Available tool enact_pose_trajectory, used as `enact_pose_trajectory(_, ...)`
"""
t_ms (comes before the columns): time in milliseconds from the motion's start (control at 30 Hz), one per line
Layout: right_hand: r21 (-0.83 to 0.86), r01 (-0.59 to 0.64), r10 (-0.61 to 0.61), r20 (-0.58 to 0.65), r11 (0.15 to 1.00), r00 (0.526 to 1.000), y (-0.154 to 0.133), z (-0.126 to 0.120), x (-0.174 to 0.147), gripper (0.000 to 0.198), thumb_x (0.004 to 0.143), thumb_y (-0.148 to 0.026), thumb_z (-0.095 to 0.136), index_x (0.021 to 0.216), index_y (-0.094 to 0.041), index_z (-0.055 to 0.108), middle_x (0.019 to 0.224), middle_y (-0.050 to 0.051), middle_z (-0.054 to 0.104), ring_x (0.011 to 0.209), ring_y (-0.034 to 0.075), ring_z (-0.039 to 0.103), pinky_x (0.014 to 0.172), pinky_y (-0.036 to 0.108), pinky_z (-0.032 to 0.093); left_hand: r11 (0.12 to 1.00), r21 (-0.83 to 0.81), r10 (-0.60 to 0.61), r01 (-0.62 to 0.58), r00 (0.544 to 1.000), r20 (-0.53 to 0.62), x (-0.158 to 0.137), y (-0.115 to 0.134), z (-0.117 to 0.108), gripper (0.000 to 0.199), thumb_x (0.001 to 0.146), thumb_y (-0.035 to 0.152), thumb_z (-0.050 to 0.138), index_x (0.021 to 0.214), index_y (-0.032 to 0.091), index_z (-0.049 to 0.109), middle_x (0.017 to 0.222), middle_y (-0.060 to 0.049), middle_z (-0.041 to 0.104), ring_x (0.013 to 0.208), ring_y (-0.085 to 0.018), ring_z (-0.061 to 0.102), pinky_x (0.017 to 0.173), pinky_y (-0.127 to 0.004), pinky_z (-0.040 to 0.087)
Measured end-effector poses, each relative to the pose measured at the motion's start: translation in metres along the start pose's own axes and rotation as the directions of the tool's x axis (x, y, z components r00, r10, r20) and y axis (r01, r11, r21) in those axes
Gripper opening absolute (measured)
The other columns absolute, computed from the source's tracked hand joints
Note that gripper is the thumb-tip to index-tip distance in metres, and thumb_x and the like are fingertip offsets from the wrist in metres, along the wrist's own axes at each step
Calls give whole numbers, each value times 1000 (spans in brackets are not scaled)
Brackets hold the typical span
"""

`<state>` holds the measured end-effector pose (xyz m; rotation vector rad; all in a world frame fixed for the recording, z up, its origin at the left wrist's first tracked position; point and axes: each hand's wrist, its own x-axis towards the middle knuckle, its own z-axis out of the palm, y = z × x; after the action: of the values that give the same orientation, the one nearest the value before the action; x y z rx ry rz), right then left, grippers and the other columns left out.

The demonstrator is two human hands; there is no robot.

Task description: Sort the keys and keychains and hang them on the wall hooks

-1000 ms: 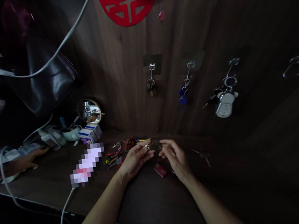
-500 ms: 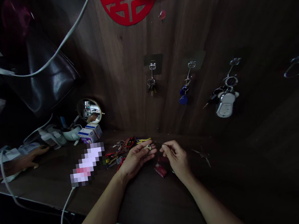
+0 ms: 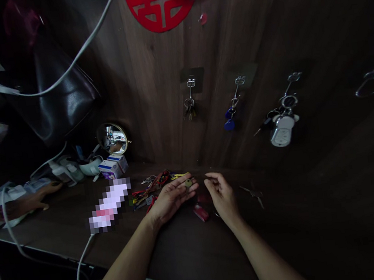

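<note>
My left hand (image 3: 173, 193) is palm up over the desk. A small brass-coloured key (image 3: 188, 183) with a round head lies on its fingers, the thumb beside it. Facing it across a short gap is my right hand (image 3: 222, 195), with thumb and fingers apart and nothing visible between them. Below and between both hands lies a dark red key fob (image 3: 201, 213). A heap of keys and coloured straps (image 3: 150, 191) sits behind and left of my left hand. Some loose silver keys (image 3: 255, 194) lie right of my right hand.
On the wooden back panel, hooks hold a small key bunch (image 3: 189, 108), keys with blue tags (image 3: 229, 124) and a silver-white fob (image 3: 282, 130); another hook (image 3: 368, 82) is at far right. Left on the desk are a pixelated phone (image 3: 109, 206), small boxes (image 3: 113, 166) and a round mirror (image 3: 113, 138).
The fingers of my right hand have opened apart from a pinch. In my left hand the key has turned and shifted slightly right, toward the fingertips.
</note>
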<state>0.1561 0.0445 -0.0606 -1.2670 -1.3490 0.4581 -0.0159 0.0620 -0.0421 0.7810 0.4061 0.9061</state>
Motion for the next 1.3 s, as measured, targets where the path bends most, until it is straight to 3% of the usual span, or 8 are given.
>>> enact_pose_trajectory(200,-191,360,-362,28,913,932,-9,-1,-1,20,84,-27,50,102,-24,60,101,7,58,98,21,53,82,37,45,999,34,-28,28,1000,-1,1,-1,-1,37,79,17,62,116,14,58,114,-14,63,109,-23,58,96,-36,39)
enact_pose_trajectory(300,-281,438,-441,57,854,896,-8,0,-1,14,83,-24,52,93,-25,63,99,6,57,97,21,52,86,40,42,995,90,-37,37,999,-3,1,-3,-2,38,77,20,65,114,15,59,112,-13,64,106,-22,59,93,-34,40)
enact_pose_trajectory(567,-330,446,-408,181,832,895,-11,-2,-3,9,85,-23,50,84,-24,59,97,5,59,94,21,53,82,38,41,930,365,71,-42,995,-66,3,-8,-1,34,75,33,66,105,16,65,93,-7,69,85,-18,62,83,-30,43)
enact_pose_trajectory(700,-242,440,-420,133,865,898,-14,-1,-4,11,87,-22,46,85,-23,57,92,6,60,92,21,54,81,37,42,712,681,328,-168,938,-112,3,-6,1,23,78,36,61,88,19,72,86,-4,67,88,-19,56,85,-29,39)
enact_pose_trajectory(800,-212,446,-436,94,870,895,-13,0,-3,9,86,-22,46,84,-23,55,88,6,59,89,20,54,80,36,43,558,794,469,-241,881,-62,1,-5,2,17,76,34,64,84,22,73,87,-4,63,91,-21,52,86,-29,37)
enact_pose_trajectory(933,-191,453,-447,76,871,891,-14,1,-4,9,85,-21,47,82,-23,55,86,5,60,87,19,55,77,35,45,553,780,484,-294,875,-12,1,-9,4,13,71,32,68,79,22,71,82,-4,63,86,-20,53,82,-28,39)
enact_pose_trajectory(1100,-172,449,-442,79,877,894,-17,0,-5,11,86,-22,46,84,-23,56,86,5,60,86,20,56,77,35,46,559,780,495,-281,868,-42,3,-11,6,16,73,35,66,74,19,68,76,-3,63,79,-18,54,78,-27,40)
enact_pose_trajectory(1300,-208,389,-396,6,897,918,-9,-1,-2,13,87,-25,45,95,-24,55,89,5,62,88,21,57,77,35,47,531,799,569,-282,817,-89,10,17,18,17,73,35,65,73,18,65,69,0,62,69,-15,54,64,-22,41)
